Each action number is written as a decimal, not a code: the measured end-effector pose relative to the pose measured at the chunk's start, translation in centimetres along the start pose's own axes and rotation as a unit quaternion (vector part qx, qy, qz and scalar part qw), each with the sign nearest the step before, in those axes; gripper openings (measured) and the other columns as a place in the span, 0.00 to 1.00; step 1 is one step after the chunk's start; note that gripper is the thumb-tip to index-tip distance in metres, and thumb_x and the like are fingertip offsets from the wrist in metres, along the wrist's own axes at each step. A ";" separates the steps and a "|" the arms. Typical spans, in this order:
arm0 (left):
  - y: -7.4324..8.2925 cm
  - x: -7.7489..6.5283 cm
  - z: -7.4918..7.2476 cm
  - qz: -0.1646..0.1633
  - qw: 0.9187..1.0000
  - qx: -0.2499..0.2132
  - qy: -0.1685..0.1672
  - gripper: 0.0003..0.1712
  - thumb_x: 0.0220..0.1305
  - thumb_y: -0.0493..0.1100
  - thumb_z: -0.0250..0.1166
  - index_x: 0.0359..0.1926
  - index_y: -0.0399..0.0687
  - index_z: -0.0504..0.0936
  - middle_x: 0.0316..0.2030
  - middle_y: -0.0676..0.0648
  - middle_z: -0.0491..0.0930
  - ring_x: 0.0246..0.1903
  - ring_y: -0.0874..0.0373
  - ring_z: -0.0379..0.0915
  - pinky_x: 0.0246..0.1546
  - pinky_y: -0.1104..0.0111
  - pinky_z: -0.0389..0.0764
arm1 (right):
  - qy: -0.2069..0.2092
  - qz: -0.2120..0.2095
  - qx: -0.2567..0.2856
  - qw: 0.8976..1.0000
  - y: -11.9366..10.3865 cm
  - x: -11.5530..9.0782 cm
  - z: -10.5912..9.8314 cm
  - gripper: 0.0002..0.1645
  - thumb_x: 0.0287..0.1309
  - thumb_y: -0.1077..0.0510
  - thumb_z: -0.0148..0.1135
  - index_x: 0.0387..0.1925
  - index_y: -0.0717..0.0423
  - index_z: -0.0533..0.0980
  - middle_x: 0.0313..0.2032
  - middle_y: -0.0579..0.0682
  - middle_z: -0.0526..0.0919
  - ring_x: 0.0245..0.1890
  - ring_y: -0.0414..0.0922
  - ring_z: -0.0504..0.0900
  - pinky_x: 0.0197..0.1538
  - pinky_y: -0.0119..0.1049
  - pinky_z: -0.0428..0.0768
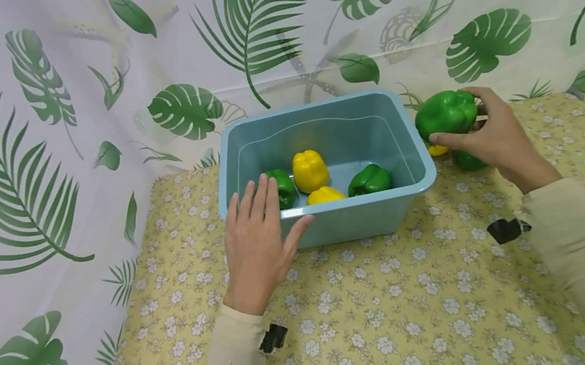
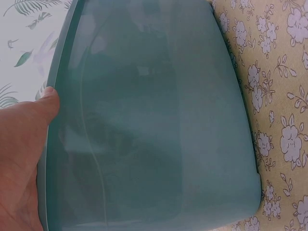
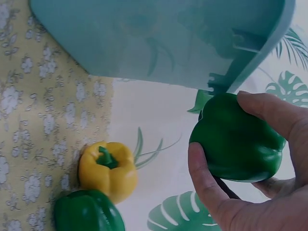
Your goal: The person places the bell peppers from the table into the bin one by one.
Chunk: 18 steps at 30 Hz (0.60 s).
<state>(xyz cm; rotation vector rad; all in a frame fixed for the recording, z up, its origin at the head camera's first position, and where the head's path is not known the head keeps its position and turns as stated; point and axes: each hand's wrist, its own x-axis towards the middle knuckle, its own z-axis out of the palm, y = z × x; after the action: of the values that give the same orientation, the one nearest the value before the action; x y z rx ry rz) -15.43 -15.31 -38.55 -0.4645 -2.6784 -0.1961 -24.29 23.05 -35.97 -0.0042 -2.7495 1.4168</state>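
Note:
My right hand (image 1: 495, 130) grips a green bell pepper (image 1: 445, 114) beside the right end of a blue plastic bin (image 1: 344, 222); in the right wrist view the fingers and thumb curl round the held pepper (image 3: 238, 137). My left hand (image 1: 256, 241) rests on the bin's near rim, fingers reaching over it and thumb along the outside; the left wrist view shows the thumb (image 2: 48, 98) at the rim. Inside the bin lie a yellow bell pepper (image 1: 310, 170), another yellow pepper (image 1: 325, 194) partly behind the rim, a green pepper (image 1: 284, 188) by my left fingertips and a green pepper (image 1: 369, 180) at the right.
Below the right hand, a yellow pepper (image 3: 108, 171) and a green pepper (image 3: 86, 211) sit on the table right of the bin. A yellow floral cloth (image 1: 366, 297) covers the table. A white leaf-print curtain (image 1: 271, 40) hangs behind and to the left.

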 end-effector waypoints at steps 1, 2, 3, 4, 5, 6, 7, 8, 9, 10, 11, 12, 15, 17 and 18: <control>0.0 0.0 0.0 0.000 1.000 0.000 0.000 0.49 0.72 0.69 0.54 0.77 0.38 0.60 0.74 0.39 0.62 0.74 0.44 0.57 0.77 0.51 0.49 | 0.002 0.001 -0.001 1.000 -0.2 0.0 0.0 0.57 0.59 0.46 0.74 0.80 0.51 0.51 0.65 0.61 0.63 0.49 0.48 0.69 0.40 0.32 0.74; 0.0 0.0 0.0 -0.001 1.000 0.000 -0.002 0.49 0.72 0.70 0.54 0.77 0.38 0.59 0.74 0.39 0.62 0.74 0.44 0.57 0.77 0.51 0.48 | 0.004 0.002 -0.001 1.000 -0.3 0.1 -0.1 0.58 0.58 0.45 0.74 0.80 0.50 0.50 0.65 0.61 0.64 0.49 0.47 0.69 0.41 0.34 0.75; 0.0 0.0 0.0 -0.002 1.000 0.000 -0.003 0.49 0.72 0.70 0.54 0.77 0.38 0.59 0.74 0.39 0.62 0.74 0.44 0.57 0.77 0.51 0.48 | 0.004 0.004 0.000 1.000 -0.5 0.1 -0.1 0.58 0.58 0.45 0.74 0.80 0.49 0.50 0.65 0.61 0.63 0.49 0.47 0.69 0.42 0.36 0.75; 0.0 0.1 0.0 -0.002 1.000 0.001 -0.004 0.49 0.72 0.70 0.54 0.77 0.38 0.59 0.74 0.39 0.62 0.74 0.44 0.56 0.77 0.51 0.48 | 0.004 0.004 0.001 1.000 -0.6 0.2 -0.1 0.58 0.58 0.44 0.74 0.80 0.48 0.50 0.65 0.62 0.64 0.49 0.47 0.69 0.43 0.38 0.75; 0.0 0.1 -0.1 -0.003 1.000 0.001 -0.006 0.50 0.71 0.70 0.53 0.77 0.38 0.59 0.74 0.39 0.61 0.74 0.45 0.56 0.77 0.51 0.48 | 0.003 0.005 0.002 1.000 -0.8 0.2 -0.1 0.59 0.58 0.44 0.74 0.80 0.48 0.50 0.65 0.62 0.64 0.50 0.47 0.69 0.44 0.40 0.75; 0.0 0.1 -0.1 -0.003 1.000 0.001 -0.008 0.50 0.71 0.70 0.53 0.77 0.38 0.59 0.75 0.39 0.61 0.75 0.45 0.55 0.77 0.51 0.47 | 0.003 0.005 0.002 1.000 -0.9 0.2 -0.2 0.59 0.58 0.44 0.74 0.80 0.47 0.50 0.65 0.62 0.63 0.50 0.47 0.69 0.44 0.42 0.75; 0.0 0.1 -0.1 -0.004 1.000 0.000 -0.009 0.50 0.71 0.70 0.53 0.77 0.38 0.58 0.75 0.39 0.61 0.75 0.45 0.55 0.77 0.51 0.47 | 0.003 0.004 0.004 1.000 -1.0 0.2 -0.2 0.59 0.58 0.43 0.74 0.80 0.46 0.50 0.65 0.62 0.64 0.49 0.47 0.69 0.45 0.44 0.74; 0.0 0.1 0.0 -0.004 1.000 0.000 -0.010 0.50 0.71 0.70 0.53 0.78 0.38 0.58 0.75 0.39 0.61 0.75 0.45 0.54 0.77 0.52 0.47 | 0.004 0.005 0.004 1.000 -1.2 0.2 -0.2 0.59 0.58 0.43 0.74 0.80 0.45 0.50 0.65 0.62 0.63 0.49 0.47 0.69 0.45 0.45 0.74; 0.0 0.1 0.0 -0.005 1.000 -0.001 -0.011 0.50 0.71 0.70 0.53 0.78 0.38 0.58 0.75 0.39 0.60 0.75 0.45 0.54 0.77 0.52 0.47 | 0.005 0.004 0.004 1.000 -1.3 0.2 -0.2 0.59 0.57 0.43 0.74 0.80 0.45 0.50 0.65 0.61 0.64 0.49 0.47 0.69 0.45 0.45 0.74; 0.0 0.1 0.0 -0.005 1.000 -0.001 -0.011 0.50 0.71 0.70 0.54 0.78 0.38 0.58 0.75 0.39 0.60 0.75 0.45 0.54 0.77 0.52 0.47 | 0.006 0.004 0.004 1.000 -1.5 0.2 -0.3 0.58 0.57 0.42 0.74 0.80 0.44 0.51 0.65 0.61 0.64 0.49 0.47 0.69 0.45 0.45 0.74; 0.0 0.1 0.0 -0.005 1.000 0.000 -0.011 0.50 0.71 0.70 0.54 0.78 0.38 0.58 0.75 0.39 0.60 0.75 0.45 0.54 0.77 0.52 0.47 | 0.007 0.003 0.005 1.000 -1.6 0.1 -0.3 0.58 0.57 0.42 0.74 0.80 0.44 0.51 0.65 0.61 0.64 0.49 0.47 0.69 0.44 0.44 0.74; 0.0 0.1 0.0 -0.005 1.000 0.000 -0.010 0.50 0.71 0.70 0.54 0.78 0.38 0.58 0.75 0.39 0.60 0.75 0.45 0.54 0.77 0.52 0.47 | 0.008 0.003 0.005 1.000 -1.8 0.1 -0.4 0.58 0.57 0.42 0.74 0.80 0.43 0.51 0.64 0.60 0.64 0.48 0.47 0.69 0.44 0.43 0.74; 0.0 0.1 0.0 -0.005 1.000 0.002 -0.008 0.50 0.71 0.70 0.54 0.78 0.38 0.58 0.75 0.39 0.61 0.75 0.45 0.54 0.77 0.52 0.47 | 0.009 0.002 0.008 1.000 -2.2 0.0 -0.5 0.57 0.56 0.42 0.75 0.80 0.42 0.52 0.64 0.59 0.64 0.48 0.47 0.69 0.43 0.41 0.73; 0.0 0.1 0.0 -0.004 1.000 0.003 -0.009 0.50 0.71 0.70 0.54 0.78 0.38 0.58 0.75 0.39 0.61 0.75 0.45 0.54 0.77 0.52 0.47 | 0.011 -0.001 0.011 1.000 -2.5 0.0 -0.6 0.57 0.56 0.43 0.75 0.79 0.41 0.53 0.63 0.57 0.65 0.47 0.46 0.69 0.43 0.39 0.74; 0.0 0.1 0.0 -0.004 1.000 0.003 -0.009 0.50 0.71 0.70 0.54 0.78 0.38 0.58 0.75 0.39 0.61 0.75 0.45 0.54 0.77 0.52 0.47 | 0.012 -0.002 0.012 1.000 -2.6 0.0 -0.6 0.57 0.56 0.43 0.75 0.79 0.40 0.53 0.62 0.57 0.65 0.46 0.45 0.69 0.42 0.38 0.74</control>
<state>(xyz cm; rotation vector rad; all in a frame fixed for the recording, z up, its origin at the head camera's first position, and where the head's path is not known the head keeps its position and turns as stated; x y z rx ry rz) -15.52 -15.28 -38.51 -0.4556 -2.6984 -0.1881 -24.21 22.04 -33.52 -0.0151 -2.7131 1.4385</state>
